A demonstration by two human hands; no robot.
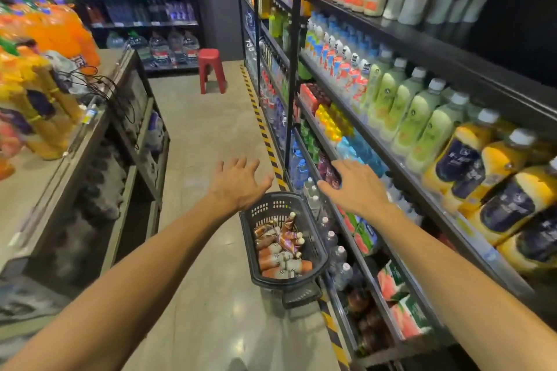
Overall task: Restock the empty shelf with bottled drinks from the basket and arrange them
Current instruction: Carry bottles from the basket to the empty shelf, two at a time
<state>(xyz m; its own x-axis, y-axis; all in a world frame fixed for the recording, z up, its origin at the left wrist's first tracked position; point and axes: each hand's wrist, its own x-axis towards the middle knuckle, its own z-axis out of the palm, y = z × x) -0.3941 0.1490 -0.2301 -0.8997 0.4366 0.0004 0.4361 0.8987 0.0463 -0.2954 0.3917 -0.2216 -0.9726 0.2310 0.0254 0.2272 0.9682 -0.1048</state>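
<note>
While nothing is held yet, the fingers (238,164) of the left hand (238,187) are seen spread and nearly straight, and those of the right hand (357,187) are also stretched out, loosely apart. Both palms are turned down and both hands are raised above the floor (208,135), with bare forearms reaching in from the lower corners.

From the left hand, the basket (321,253) is found at about five o'clock, its near rim appearing just under the wrist; from the right hand it lies at about seven o'clock. It is judged that the left hand is slightly nearer to it, though depth cannot be read surely. The basket stands on the floor, close beside the shelving unit (401,159) at three o'clock, and its long axis runs along the aisle, from twelve to six o'clock.

Inside, the bottled drinks (280,253) are piled lying down, orange and brown, with white caps pointing mostly to the right and upward. A downward reach is therefore thought necessary for the next move.

The empty shelf cannot be made out with certainty; the levels near the right hand appear stocked. A red stool (211,69) stands far off at twelve o'clock.
</note>
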